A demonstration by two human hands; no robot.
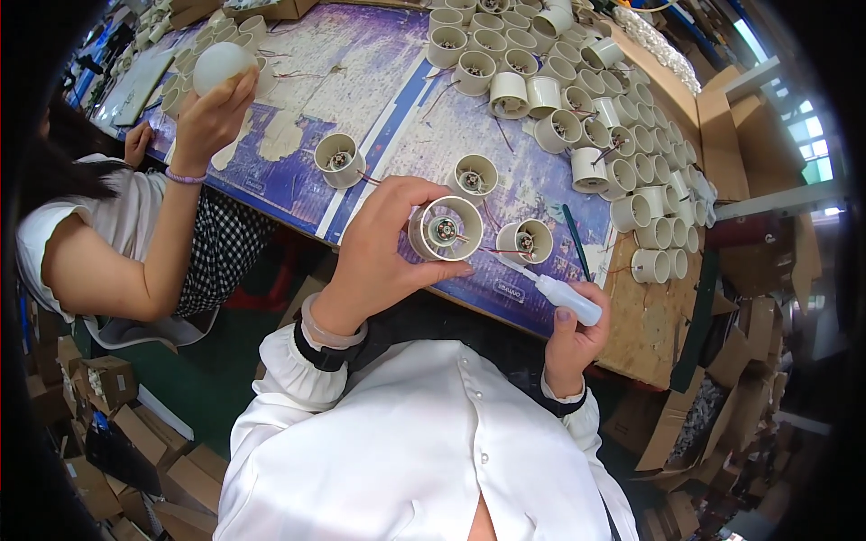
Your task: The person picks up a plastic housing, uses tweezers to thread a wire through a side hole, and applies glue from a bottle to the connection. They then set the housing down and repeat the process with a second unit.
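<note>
Held in my left hand (383, 248) is a cream cylindrical cup-shaped housing (420, 236), its open mouth tilted toward me. Inside it shows a small round part with copper coils, and thin wires trail from it. My right hand (579, 335) grips a translucent squeeze bottle (568, 301) with a thin nozzle that points left toward the cups. Two more cream cups stand just beyond the held one: one cup (473, 176) behind it and another cup (525, 242) to its right. A further cup (338, 160) stands to the left, with a red wire coming out.
Many cream cups (591, 171) crowd the right and far side of the purple-patterned table (298, 194). A dark green pen-like tool (575, 240) lies right of my work spot. At left a co-worker's hand (212, 122) holds a white dome (223, 65). Cardboard boxes (113, 383) fill the floor.
</note>
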